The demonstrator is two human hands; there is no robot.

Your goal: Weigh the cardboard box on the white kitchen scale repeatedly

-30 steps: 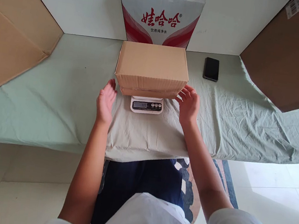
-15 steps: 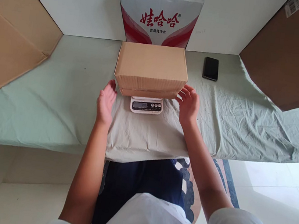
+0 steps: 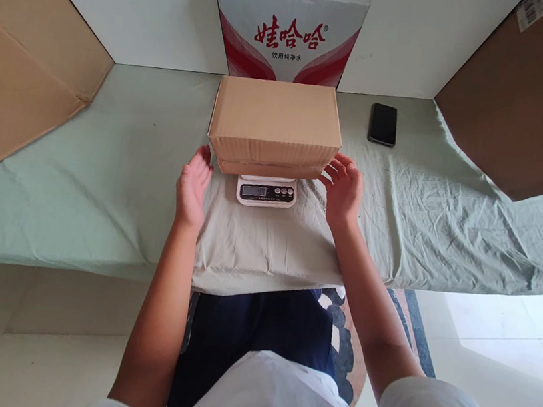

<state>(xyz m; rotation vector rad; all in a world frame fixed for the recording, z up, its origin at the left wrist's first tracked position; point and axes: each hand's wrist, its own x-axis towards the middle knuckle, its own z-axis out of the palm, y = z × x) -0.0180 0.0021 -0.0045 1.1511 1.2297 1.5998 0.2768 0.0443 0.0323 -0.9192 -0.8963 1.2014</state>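
A brown cardboard box [image 3: 278,113] rests on a white digital kitchen scale [image 3: 266,201], whose display and buttons show below the box's front edge. Beside the front left corner is my left hand [image 3: 194,182], open with its fingers stretched and nothing in it. My right hand [image 3: 343,190] is open at the front right corner, fingers apart and partly curved, also holding nothing. Its fingertips lie close to the box's side; whether they touch it I cannot tell. Most of the scale's platform is hidden under the box.
Green cloth [image 3: 130,163] covers the table. A black phone [image 3: 383,124] lies to the right. Behind stands a white and red carton [image 3: 290,34] with red lettering. Large cardboard panels flank the table at left [image 3: 27,75] and right [image 3: 527,111].
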